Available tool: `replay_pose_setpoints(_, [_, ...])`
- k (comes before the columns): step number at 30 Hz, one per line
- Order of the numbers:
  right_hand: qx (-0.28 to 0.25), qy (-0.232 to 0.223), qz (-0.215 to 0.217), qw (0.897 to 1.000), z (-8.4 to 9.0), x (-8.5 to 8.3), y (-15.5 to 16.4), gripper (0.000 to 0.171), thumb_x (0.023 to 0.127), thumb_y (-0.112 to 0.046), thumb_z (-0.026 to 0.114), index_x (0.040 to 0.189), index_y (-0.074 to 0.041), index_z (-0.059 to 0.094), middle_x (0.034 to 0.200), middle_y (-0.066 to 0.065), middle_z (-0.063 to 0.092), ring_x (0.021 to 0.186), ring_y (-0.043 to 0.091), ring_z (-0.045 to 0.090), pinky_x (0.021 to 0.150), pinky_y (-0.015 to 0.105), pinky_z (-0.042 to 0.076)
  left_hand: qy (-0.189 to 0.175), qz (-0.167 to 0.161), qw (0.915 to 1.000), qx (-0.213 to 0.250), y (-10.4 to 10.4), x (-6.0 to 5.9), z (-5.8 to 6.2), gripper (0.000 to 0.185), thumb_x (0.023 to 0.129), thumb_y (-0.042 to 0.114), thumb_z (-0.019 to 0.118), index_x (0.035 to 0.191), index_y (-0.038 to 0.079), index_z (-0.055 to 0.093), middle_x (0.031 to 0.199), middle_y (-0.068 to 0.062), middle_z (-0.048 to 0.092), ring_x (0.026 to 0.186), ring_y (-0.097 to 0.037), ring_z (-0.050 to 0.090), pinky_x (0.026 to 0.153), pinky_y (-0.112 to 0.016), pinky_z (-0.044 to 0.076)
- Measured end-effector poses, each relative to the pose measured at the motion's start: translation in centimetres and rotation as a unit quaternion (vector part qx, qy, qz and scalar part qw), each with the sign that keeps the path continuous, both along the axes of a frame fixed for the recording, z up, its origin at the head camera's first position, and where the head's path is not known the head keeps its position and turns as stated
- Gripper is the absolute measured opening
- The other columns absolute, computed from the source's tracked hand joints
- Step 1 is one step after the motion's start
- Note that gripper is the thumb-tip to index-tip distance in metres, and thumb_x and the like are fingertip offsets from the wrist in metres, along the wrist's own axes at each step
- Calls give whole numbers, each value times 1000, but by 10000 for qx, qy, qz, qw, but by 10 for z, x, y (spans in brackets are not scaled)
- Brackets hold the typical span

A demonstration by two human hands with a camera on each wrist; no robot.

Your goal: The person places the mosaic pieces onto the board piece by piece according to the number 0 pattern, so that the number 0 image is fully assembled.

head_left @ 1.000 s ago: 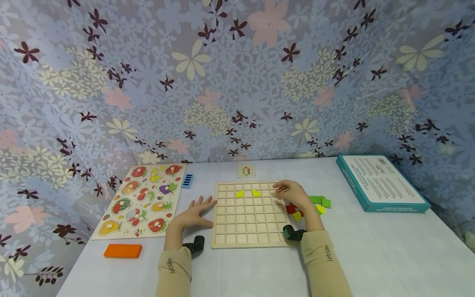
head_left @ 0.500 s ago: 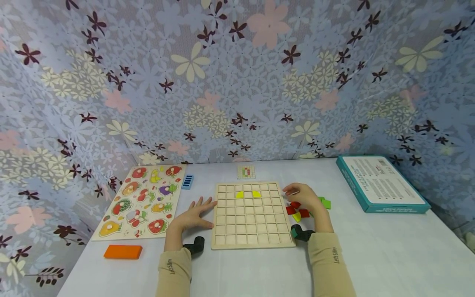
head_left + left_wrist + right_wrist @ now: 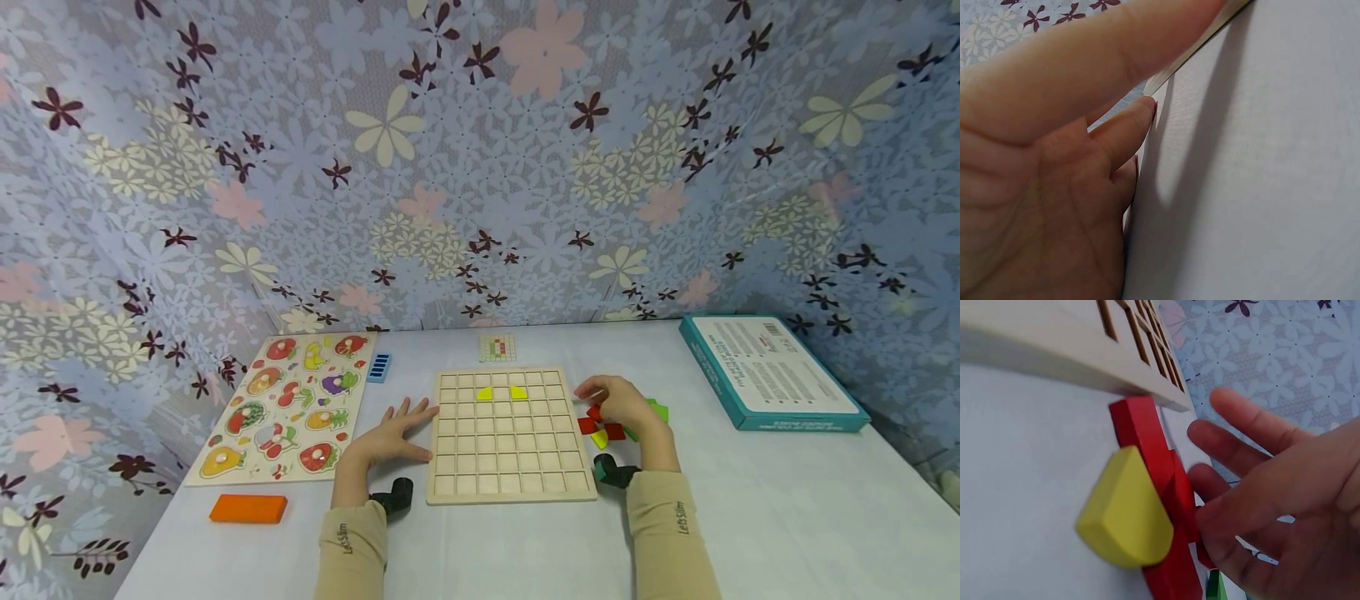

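two yellow pieces [image 3: 501, 392] are already set in the grid board [image 3: 507, 450]. the left hand [image 3: 390, 437] is laid flat beside it; the right hand [image 3: 619, 402] is touching red blocks [image 3: 1160, 481] with relaxed fingers. the yellow block [image 3: 1125, 515] nearby looks light, rigid, and best pinched by its sides.

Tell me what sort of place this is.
Probably a tabletop play or puzzle station, screened off with cloth. A white table is backed by floral fabric; on it lie a wooden grid puzzle board, a wooden fruit peg puzzle and a teal cardboard game box.
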State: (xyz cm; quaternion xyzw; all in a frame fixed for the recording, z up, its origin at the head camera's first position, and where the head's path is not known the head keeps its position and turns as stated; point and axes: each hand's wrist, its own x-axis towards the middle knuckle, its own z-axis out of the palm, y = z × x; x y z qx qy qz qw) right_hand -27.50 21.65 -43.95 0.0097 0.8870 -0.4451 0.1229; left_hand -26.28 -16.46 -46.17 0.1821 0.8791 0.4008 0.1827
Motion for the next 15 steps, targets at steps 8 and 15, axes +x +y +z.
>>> replay_pose_setpoints(8, [486,171,140,9986,1,4,3,39,68,18,50,101,0,62,107,18,61,90,29,54,69,30,49,-46,45,10000,17,0,0,1,83,69,18,78,142,11,37,153,-10,16,141,-33,-8,113,-49,-9])
replay_pose_setpoints(15, [680,150,34,9976,2,4,2,32,71,11,54,99,-2,63,104,16,61,83,26,52,69,30,49,-73,47,10000,27,1,0,1,83,70,18,78,142,11,37,153,-9,16,141,-32,-8,113,-48,-10])
